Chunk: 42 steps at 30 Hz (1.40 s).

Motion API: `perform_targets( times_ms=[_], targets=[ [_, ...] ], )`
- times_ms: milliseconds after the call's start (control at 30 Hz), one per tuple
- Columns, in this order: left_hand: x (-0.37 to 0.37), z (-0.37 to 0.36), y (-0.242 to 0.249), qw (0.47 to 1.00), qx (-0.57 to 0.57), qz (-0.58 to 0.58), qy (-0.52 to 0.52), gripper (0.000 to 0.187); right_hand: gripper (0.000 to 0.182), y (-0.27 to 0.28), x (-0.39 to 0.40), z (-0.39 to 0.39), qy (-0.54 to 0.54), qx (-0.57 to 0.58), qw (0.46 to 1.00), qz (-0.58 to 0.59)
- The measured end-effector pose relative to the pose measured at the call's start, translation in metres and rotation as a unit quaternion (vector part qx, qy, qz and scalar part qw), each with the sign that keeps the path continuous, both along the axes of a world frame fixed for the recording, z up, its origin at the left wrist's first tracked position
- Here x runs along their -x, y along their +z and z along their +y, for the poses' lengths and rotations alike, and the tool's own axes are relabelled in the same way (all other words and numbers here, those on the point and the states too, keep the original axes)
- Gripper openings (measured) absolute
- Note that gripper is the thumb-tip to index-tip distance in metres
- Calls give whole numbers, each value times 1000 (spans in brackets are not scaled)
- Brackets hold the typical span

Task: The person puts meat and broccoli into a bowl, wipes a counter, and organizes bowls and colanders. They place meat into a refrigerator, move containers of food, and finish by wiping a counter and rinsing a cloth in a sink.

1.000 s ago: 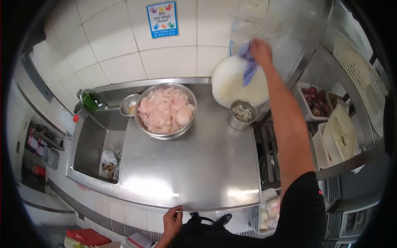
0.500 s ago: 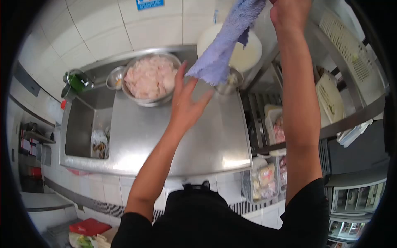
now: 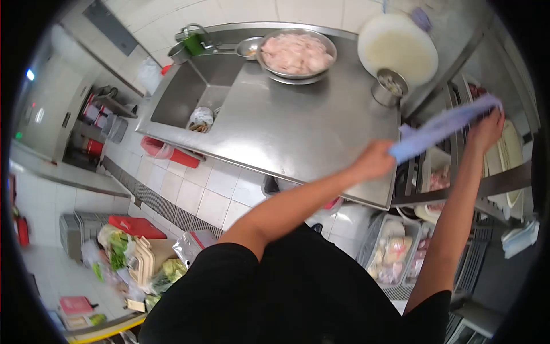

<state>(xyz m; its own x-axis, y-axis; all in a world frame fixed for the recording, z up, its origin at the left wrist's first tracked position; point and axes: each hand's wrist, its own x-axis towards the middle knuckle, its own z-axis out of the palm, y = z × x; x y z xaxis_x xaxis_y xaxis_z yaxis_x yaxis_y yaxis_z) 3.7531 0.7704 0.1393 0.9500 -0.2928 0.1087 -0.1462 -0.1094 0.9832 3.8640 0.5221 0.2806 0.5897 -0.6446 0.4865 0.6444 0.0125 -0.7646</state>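
Note:
A lavender cloth (image 3: 444, 127) is stretched between my two hands, over the right end of the steel counter (image 3: 309, 123) and the shelving beside it. My left hand (image 3: 375, 160) is closed on the cloth's near end, just above the counter's right part. At the cloth's far end, in front of the rack, my right hand (image 3: 487, 131) grips it higher up. The cloth is slightly blurred by motion. A steel pot (image 3: 389, 97) with pale pieces inside stands just beyond the cloth, on the counter's back right corner.
A steel bowl (image 3: 329, 71) heaped with pale raw meat (image 3: 298, 53) stands at the counter's back, beside a small bowl (image 3: 250, 50). Left of them is a sink (image 3: 215, 71). A round white board (image 3: 424, 37) leans behind the pot. Metal shelving (image 3: 498, 180) borders the right side.
My left hand, open before, now grips the cloth. My right hand has come down with its end, so the cloth is stretched rather than hanging. The view has turned, showing more floor at left.

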Motion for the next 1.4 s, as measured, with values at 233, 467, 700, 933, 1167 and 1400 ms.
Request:
perform_targets(
  times_ms=[233, 467, 700, 933, 1167, 1400],
  targets=[
    [82, -44, -74, 988, -93, -121, 10, 16, 36, -118, -8, -39, -96, 167, 969, 157],
    [72, -51, -133, 962, -268, -2, 49, 38, 30, -275, -56, -5, -35, 125, 954, 270],
    [58, -30, -184, 890, -402, -213, 29, 47, 27, -347, -55, 62, -109, 648, 671, 344],
    [51, 52, -184, 902, -377, -209, 34, 46, 27, -356, -110, 177, -29, 645, 707, 288],
    [61, 240, -193, 913, -362, -174, 79, 50, 29, -344, -103, 364, 65, 683, 695, 215],
    [58, 506, -178, 852, -489, -79, 173, 48, 28, -339, -97, 584, 155, 688, 698, 121]
  ],
)
